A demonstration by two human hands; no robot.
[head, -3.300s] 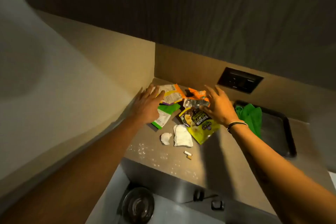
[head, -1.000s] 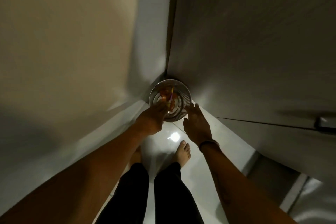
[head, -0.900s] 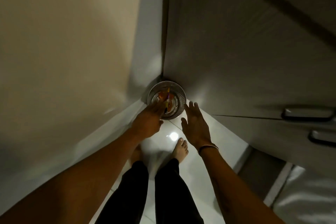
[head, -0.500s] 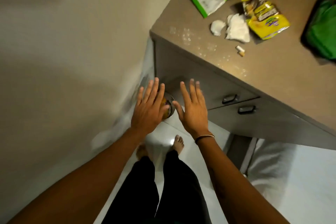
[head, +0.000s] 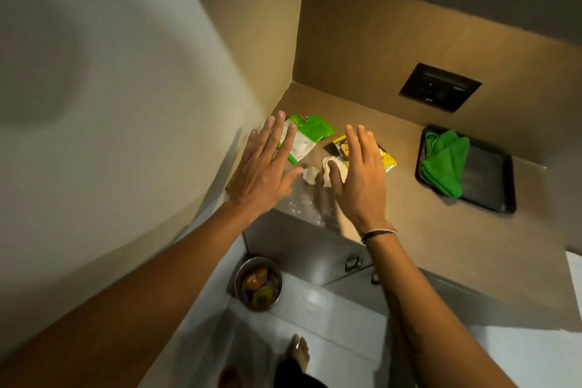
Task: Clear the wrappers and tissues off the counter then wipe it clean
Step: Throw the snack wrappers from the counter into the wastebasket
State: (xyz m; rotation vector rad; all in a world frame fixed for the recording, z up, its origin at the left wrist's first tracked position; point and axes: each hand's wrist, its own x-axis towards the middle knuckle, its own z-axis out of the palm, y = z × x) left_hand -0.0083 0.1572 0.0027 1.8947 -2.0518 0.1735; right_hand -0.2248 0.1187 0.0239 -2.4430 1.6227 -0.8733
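Observation:
Both my hands hover flat over the left end of the brown counter (head: 441, 230). My left hand (head: 264, 170) is open, fingers spread, its tips over a green and white wrapper (head: 310, 135). My right hand (head: 359, 179) is open too, covering part of a yellow wrapper (head: 388, 161) and a crumpled white tissue (head: 329, 170). A smaller tissue ball (head: 310, 174) lies between the two hands. White crumbs (head: 299, 203) speckle the counter near its front edge. Neither hand holds anything.
A black tray (head: 491, 179) with a folded green cloth (head: 444, 161) sits on the counter's right. A round metal bin (head: 258, 283) holding wrappers stands on the floor below the counter's left corner, by drawers. A wall is close on the left, a dark switch panel (head: 439, 86) behind.
Both hands dropped wrappers in the floor bin, then rose empty from it and now hover over the wrappers and tissues left on the counter. The orange wrappers are gone from the counter.

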